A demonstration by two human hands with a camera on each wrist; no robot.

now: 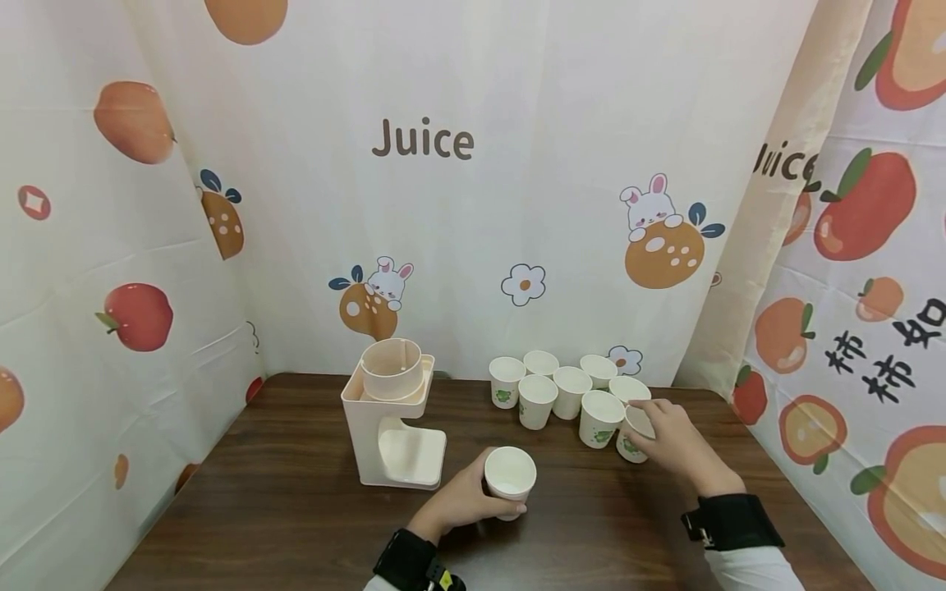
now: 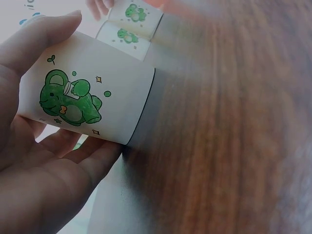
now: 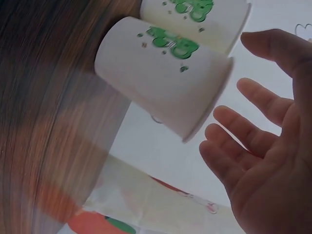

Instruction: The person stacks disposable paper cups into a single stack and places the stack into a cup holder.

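Observation:
My left hand (image 1: 466, 494) grips a white paper cup (image 1: 510, 472) near the table's front. Thumb and fingers curl round its side, and the left wrist view shows a green bear print on the held cup (image 2: 87, 87). On the right, my right hand (image 1: 671, 439) reaches over the nearest cup (image 1: 631, 447) of a group. In the right wrist view, the fingers (image 3: 253, 122) are spread and stand just off the rim of that cup (image 3: 156, 78), with nothing between them. The cup stands upright on the table.
Several more white paper cups (image 1: 537, 402) stand upright close together at the back right. Left of centre is a cream-coloured machine (image 1: 362, 435) with a round top and a flat base. A printed curtain (image 1: 517, 205) hangs behind the dark wooden table (image 1: 281, 492).

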